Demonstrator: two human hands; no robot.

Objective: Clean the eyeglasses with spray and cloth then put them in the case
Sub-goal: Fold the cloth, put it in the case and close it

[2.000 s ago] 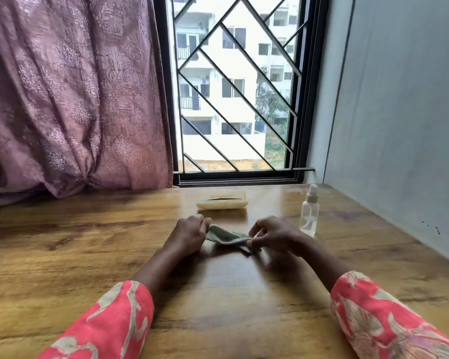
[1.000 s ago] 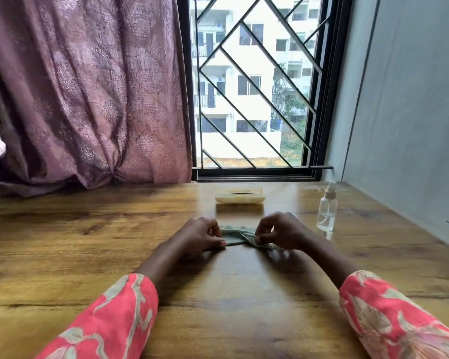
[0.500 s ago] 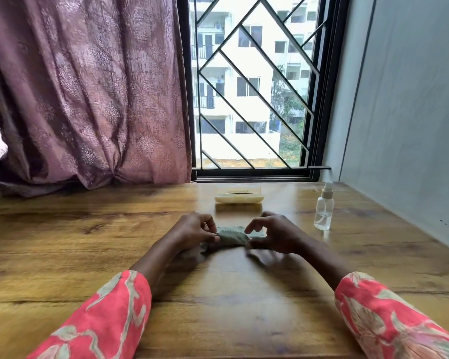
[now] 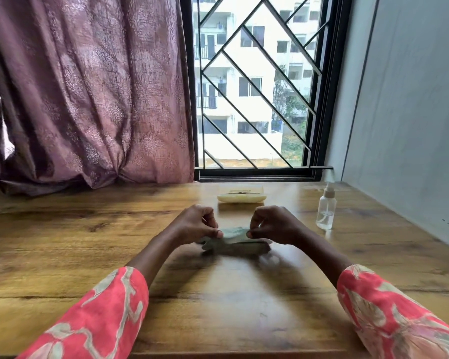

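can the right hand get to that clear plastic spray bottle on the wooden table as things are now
Probably yes. The clear plastic spray bottle stands upright just beyond the right hand, with bare wooden table between, but that hand is pinching the grey-green cloth and must let go first.

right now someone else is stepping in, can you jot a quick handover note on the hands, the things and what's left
Left hand and right hand each pinch the grey-green cloth just above the table.
Something dark lies under the cloth, too blurred to tell whether it is the eyeglasses.
Spray bottle stands upright to the right; the pale case lies behind the hands, near the window.
Spraying done: cannot tell.
Left: finish wiping, put the glasses in the case.
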